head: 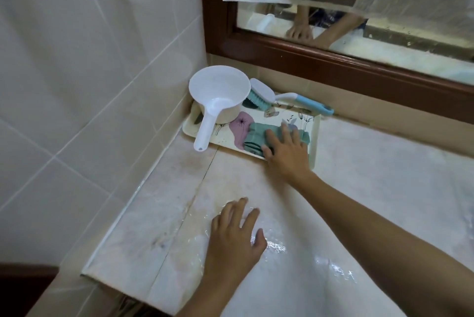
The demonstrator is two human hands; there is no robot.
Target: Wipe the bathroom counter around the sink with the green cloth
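Observation:
The folded green cloth (254, 138) lies on a patterned cream tray (315, 142) at the back of the counter. My right hand (287, 152) lies flat on top of the cloth with fingers straight and spread. My left hand (237, 237) rests on the wet marble counter (159, 227) nearer to me, fingers spread and relaxed, holding nothing. Water glistens on the counter to the right of that hand. No sink shows in this view.
A white plastic dipper (219, 93) stands on the tray's left end, handle pointing toward me. A white and blue scrub brush (272, 97) leans across the tray's far edge. Tiled wall (77, 85) runs along the left; a wood-framed mirror (333, 67) hangs behind.

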